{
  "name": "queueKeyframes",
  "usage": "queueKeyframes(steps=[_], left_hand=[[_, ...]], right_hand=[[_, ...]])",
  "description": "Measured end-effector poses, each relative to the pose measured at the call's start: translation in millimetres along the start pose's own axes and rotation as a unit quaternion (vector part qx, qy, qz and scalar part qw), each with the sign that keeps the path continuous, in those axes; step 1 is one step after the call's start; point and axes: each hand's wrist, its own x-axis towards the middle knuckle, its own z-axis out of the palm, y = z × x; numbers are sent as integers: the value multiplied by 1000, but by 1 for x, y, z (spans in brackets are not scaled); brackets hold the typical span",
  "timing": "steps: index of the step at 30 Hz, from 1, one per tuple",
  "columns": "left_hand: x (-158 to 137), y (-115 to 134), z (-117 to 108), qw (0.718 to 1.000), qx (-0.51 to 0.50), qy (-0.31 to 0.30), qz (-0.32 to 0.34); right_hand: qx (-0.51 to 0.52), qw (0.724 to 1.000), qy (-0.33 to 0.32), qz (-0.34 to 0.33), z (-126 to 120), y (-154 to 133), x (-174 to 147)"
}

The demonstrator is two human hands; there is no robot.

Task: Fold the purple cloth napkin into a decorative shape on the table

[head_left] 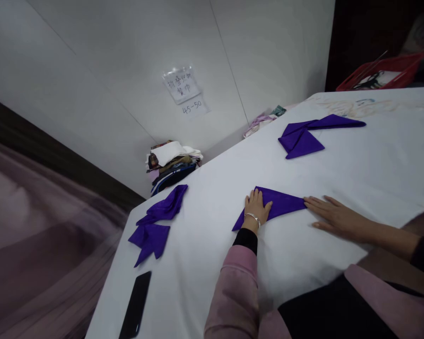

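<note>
Pale wall panels [127, 61] with two handwritten paper signs [182, 84] back this setup, and a worktop [205, 263] in a white cover runs along them, its far edge cutting diagonally across the view. So, the purple cloth being worked on [282, 202] lies flat around mid-worktop, a long folded shape narrowing to a point on the right. Left hand [256, 207] is open, palm down on its left part, fingers spread a bit. Right hand [327, 216] is open and flat too, fingertips right at the narrow tip.

Roomwise, a wide strip of white cover sits between that cloth and the far edge, and another off to its left. Over by the far left corner there's a folded purple bundle [167, 205], close to the edge, with a black phone [137, 303] near the left edge below it. Toward the far right corner lies another purple folded piece [300, 141], well apart from both hands. Just past the far edge: a cloth stack [175, 162] and some pinkish fabric [259, 123]. Beyond the right edge sits a red basket [410, 70].
</note>
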Motion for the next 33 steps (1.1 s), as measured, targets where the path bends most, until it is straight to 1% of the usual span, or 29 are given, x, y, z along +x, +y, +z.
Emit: queueKeyframes(steps=[3,5,8,10,13,17,20,22,24,27,33], left_hand=[[-1,0,0,1000,-5,-3,-1],[-2,0,0,1000,-6,-2,-1],[-3,1,1,1000,-3,3,-1],[-3,1,2,1000,0,6,2],[-3,1,2,1000,3,9,3],[-3,1,3,1000,5,14,5],[-4,0,3,1000,13,10,9],[-4,-1,3,1000,16,7,10],[-5,-1,4,1000,12,14,11],[-4,-1,5,1000,2,23,9],[-4,1,2,1000,-12,6,4]], right_hand=[[-20,1000,-9,15,-4,6,-11],[-36,999,-2,23,-3,12,-17],[-55,997,31,33,-2,19,-20],[-65,996,53,22,-4,15,-13],[-65,996,56,-27,-6,-5,14],[-32,995,26,-93,-1,-44,70],[-12,995,9,-100,12,-61,104],[-10,996,-4,-88,21,-61,115],[-11,997,-13,-74,28,-52,114],[-20,998,-7,-59,31,-28,97],[-33,999,-2,-40,17,15,46]])
